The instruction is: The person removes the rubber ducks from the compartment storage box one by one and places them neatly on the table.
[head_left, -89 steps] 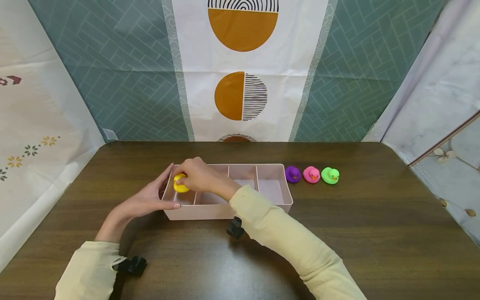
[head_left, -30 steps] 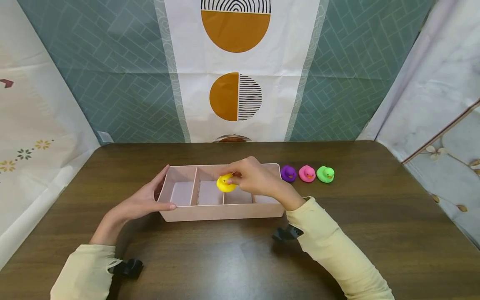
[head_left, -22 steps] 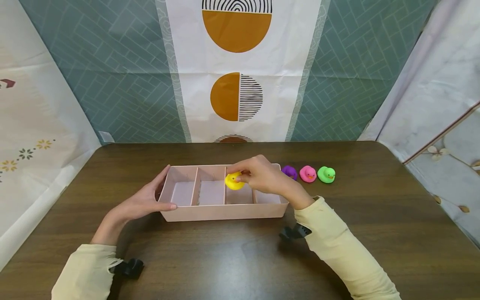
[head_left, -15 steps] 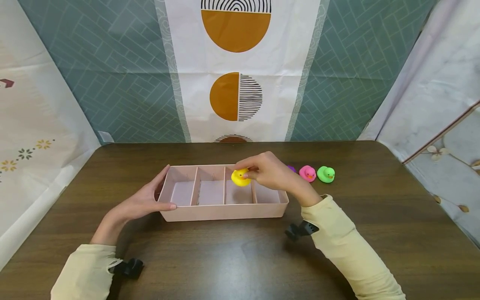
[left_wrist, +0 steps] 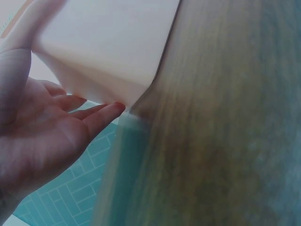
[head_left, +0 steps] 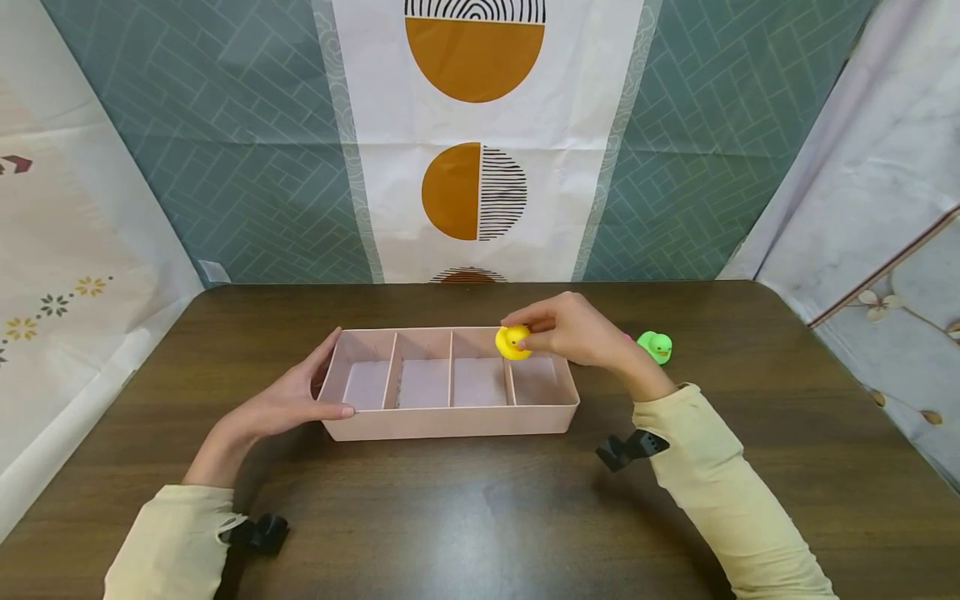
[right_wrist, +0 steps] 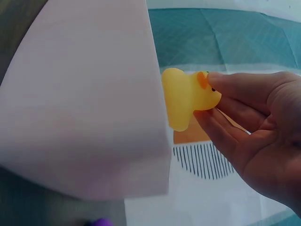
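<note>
My left hand (head_left: 288, 396) grips the left end of a pale pink divided box (head_left: 450, 423), thumb against the front wall and fingers round the far side. In the left wrist view, the fingertips of the left hand (left_wrist: 47, 127) lie along the end wall. A yellow rubber duck (head_left: 510, 343) is pinched by its head between the thumb and fingers of my right hand (head_left: 577, 333). It hangs above the box, over the divider between the two right-hand compartments. The right wrist view shows the duck (right_wrist: 178, 101) just past the box's edge, overlapped by its wall (right_wrist: 94, 94).
A green rubber duck (head_left: 657, 347) stands on the brown table (head_left: 480, 517) right of the box. Only a sliver of a pink duck (head_left: 627, 336) shows behind the right wrist. Something purple (right_wrist: 102, 222) peeks in at the bottom of the right wrist view. Patterned cloths hang around the table.
My right hand has lifted the yellow duck out of the leftmost compartment and carried it rightward over the box. The right arm now hides the purple duck. My left hand keeps its hold.
</note>
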`<state>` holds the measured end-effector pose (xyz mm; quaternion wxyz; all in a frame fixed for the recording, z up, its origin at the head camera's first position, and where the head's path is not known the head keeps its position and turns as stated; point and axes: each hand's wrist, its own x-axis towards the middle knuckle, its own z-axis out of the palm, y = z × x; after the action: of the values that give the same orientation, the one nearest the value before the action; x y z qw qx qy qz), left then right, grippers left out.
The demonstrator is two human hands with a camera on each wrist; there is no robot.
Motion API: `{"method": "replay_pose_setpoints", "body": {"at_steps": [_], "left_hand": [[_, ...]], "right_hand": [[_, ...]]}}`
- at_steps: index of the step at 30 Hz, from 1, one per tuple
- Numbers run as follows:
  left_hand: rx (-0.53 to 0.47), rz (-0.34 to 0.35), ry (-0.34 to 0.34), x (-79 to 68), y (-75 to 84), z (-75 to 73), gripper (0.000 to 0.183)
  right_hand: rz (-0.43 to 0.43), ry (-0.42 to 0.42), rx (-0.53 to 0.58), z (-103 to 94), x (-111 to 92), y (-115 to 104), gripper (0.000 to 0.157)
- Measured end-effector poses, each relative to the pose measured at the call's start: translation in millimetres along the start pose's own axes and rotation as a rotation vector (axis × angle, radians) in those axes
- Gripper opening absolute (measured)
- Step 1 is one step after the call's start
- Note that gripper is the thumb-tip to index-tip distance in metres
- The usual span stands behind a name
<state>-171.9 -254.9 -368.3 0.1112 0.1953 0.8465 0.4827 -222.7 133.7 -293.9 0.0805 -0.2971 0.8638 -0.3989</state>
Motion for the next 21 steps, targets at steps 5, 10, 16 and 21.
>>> {"method": "replay_pose_setpoints", "body": {"at_steps": [5,10,16,21], "left_hand": [[-0.013,0.012,-0.006,0.7,-0.3,-0.3,0.112],[-0.022,0.018,-0.012,0.8,-0.8,-0.3,0.112],[-0.023,0.02,-0.009,0.6,-1.0,0.2,0.112],[-0.021,0.012,-0.007,-0.3,-1.2,0.4,0.112]], "right_hand": [[0.048,0.011,0.001,-9.1,-4,8,0.031],[0.076,0.036,0.012,-15.7,-7,18,0.03],[0.085,0.053,0.002,-26.5,-13,29,0.029],[0.159,0.055,-0.018,-37.4,-20,34,0.03]]}}
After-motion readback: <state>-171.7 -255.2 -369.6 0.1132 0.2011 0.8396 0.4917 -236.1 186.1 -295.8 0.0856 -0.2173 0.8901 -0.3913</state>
